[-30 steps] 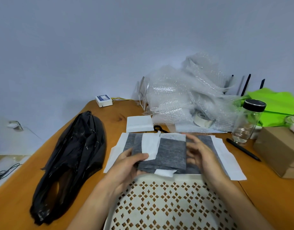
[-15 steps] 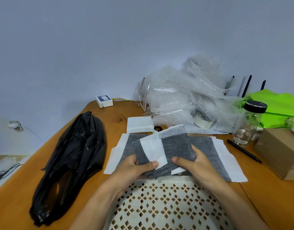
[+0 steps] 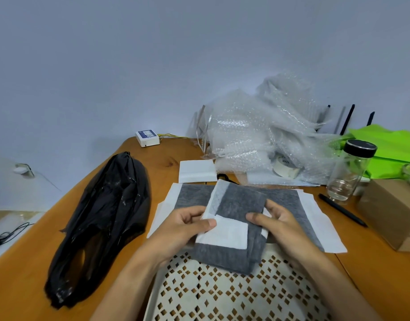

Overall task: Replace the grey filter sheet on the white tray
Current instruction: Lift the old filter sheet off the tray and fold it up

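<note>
**Opening a folded filter over the tray**

Mid-task, by the look of it: holding a folded filter (image 3: pixel 239 206) in both hands, just above the far edge of the tray (image 3: pixel 222 297). Gripping the white flap at its near left with the left hand (image 3: pixel 187 225), thumb on top and fingers curled beneath. Pinching the right edge with the right hand (image 3: pixel 276 222), thumb pressed on the grey face and fingers tucked behind. Folded into several layers (grey face up, white border along the left side and across the front). Tilted, with the near corner dipping toward the lattice; touching it or not, hard to say.

Behind the hands, lying flat on the bench (image 3: pixel 37 262): a second sheet (image 3: pixel 191 195), grey with white margins. Old one or spare, impossible to tell from here. Nothing spread over the visible lattice, so probably past removal and into fitting.

Next, most likely: drawing the hands apart to open the folds, keeping hold of opposite edges. Then lowering it flat onto the lattice, square to the rim. Calls for light, even tension only, since it looks limp enough to sag or fold back on itself. Worth shifting each grip outward to the corners before spreading.
</note>
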A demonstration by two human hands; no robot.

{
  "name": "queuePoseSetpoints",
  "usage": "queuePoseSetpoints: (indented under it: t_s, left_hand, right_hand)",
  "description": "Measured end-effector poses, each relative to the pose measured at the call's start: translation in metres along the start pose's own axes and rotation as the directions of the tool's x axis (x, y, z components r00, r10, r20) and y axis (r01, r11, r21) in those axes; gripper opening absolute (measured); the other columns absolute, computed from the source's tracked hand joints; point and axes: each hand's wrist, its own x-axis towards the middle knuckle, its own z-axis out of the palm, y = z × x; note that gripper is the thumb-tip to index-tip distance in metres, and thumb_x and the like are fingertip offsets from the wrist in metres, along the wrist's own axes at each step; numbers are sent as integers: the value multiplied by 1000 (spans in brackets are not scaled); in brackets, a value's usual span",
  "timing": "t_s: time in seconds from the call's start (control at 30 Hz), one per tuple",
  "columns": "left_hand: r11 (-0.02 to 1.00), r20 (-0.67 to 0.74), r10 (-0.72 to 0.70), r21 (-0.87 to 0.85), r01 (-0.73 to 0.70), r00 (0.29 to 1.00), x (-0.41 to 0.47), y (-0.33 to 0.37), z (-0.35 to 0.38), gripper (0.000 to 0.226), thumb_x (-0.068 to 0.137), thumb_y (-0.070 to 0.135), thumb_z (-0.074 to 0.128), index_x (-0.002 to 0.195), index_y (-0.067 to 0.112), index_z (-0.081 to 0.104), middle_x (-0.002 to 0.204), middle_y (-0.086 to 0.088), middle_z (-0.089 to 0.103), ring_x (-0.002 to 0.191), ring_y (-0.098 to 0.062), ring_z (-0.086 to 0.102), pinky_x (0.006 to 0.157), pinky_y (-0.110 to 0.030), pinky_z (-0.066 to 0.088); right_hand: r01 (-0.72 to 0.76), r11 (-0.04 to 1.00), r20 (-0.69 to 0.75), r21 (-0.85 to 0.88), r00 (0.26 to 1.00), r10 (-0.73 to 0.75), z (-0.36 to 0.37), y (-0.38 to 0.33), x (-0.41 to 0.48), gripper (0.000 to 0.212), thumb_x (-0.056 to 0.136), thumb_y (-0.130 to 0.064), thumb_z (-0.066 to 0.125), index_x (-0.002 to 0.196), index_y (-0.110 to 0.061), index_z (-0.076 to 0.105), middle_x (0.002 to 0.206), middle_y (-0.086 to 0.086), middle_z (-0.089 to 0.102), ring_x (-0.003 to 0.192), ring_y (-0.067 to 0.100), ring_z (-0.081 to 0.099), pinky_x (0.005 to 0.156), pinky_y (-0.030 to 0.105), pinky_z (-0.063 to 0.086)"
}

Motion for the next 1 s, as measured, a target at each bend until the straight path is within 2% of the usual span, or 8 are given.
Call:
queuePoseSetpoints:
  t_s: [0.07, 0.23, 0.3, 0.43, 0.6, 0.7, 0.8, 1.0]
  left_hand:
    - [999, 7, 8, 32, -8, 1000, 0, -2, 3, 27, 97, 13, 66, 123, 17, 70, 114, -5, 78, 106, -24, 75, 89, -41, 60]
    - [998, -68, 58, 21, -57, 996, 4, -6, 6, 30, 98, 5, 63, 125, 18, 65, 113, -1, 79, 100, -15, 75, 68, -26, 59]
    - [997, -96, 76, 26, -74, 993, 6, -9, 6, 31, 97, 4, 64, 125, 19, 65, 113, 1, 78, 99, -13, 75, 66, -22, 56]
    - [995, -100, 94, 37, -90, 991, 8, -11, 7, 39, 96, 2, 65, 127, 25, 64, 118, 4, 77, 110, -15, 72, 83, -31, 58]
    - [990, -132, 123, 82, -113, 984, 10, -12, 7, 40, 94, 2, 67, 127, 25, 65, 118, 6, 76, 108, -11, 71, 79, -22, 57]
    - [990, -133, 114, 93, -102, 984, 10, -11, 8, 38, 93, 1, 68, 123, 24, 65, 115, 10, 76, 105, -6, 71, 81, -20, 56]
    - [994, -120, 80, 78, -71, 989, 10, -10, 8, 36, 93, 2, 68, 121, 25, 65, 115, 9, 76, 107, -10, 72, 86, -27, 56]
    - [1000, -81, 26, -8, -27, 996, 6, -8, 9, 39, 99, 8, 61, 128, 34, 66, 117, 4, 77, 107, -20, 73, 86, -40, 61]
  right_hand:
    - [-12, 1000, 30, 25, 999, 11, 2, -3, -2, 26, 92, -14, 66, 118, -16, 70, 112, 5, 77, 101, 23, 74, 82, 30, 59]
    - [-75, 997, 141, -34, 987, 79, 5, -1, -5, 46, 85, -58, 66, 117, -27, 70, 114, -2, 77, 107, 15, 72, 94, 36, 51]
    - [-53, 993, 161, -106, 984, 70, 7, -1, -7, 39, 83, -50, 73, 117, -32, 67, 113, -8, 76, 102, 10, 73, 87, 29, 55]
    - [-16, 987, 141, -159, 989, 39, 9, -2, -8, 29, 86, -26, 72, 114, -31, 67, 109, -13, 77, 98, 5, 73, 79, 22, 57]
    - [-5, 991, 166, -135, 986, 28, 10, -6, -13, 38, 82, -47, 64, 116, -33, 66, 109, -16, 76, 100, 3, 72, 80, 20, 55]
    - [-13, 984, 146, -180, 988, 40, 10, -3, -11, 31, 85, -33, 74, 115, -33, 65, 108, -16, 76, 97, 2, 73, 77, 19, 57]
    - [-56, 985, 127, -164, 989, 78, 10, 0, -7, 28, 90, -11, 71, 116, -21, 66, 104, -10, 78, 95, 7, 74, 73, 20, 57]
    - [-60, 989, 128, -135, 989, 77, 8, 1, -5, 19, 96, -10, 63, 113, -16, 69, 107, -4, 78, 96, 10, 74, 72, 20, 56]
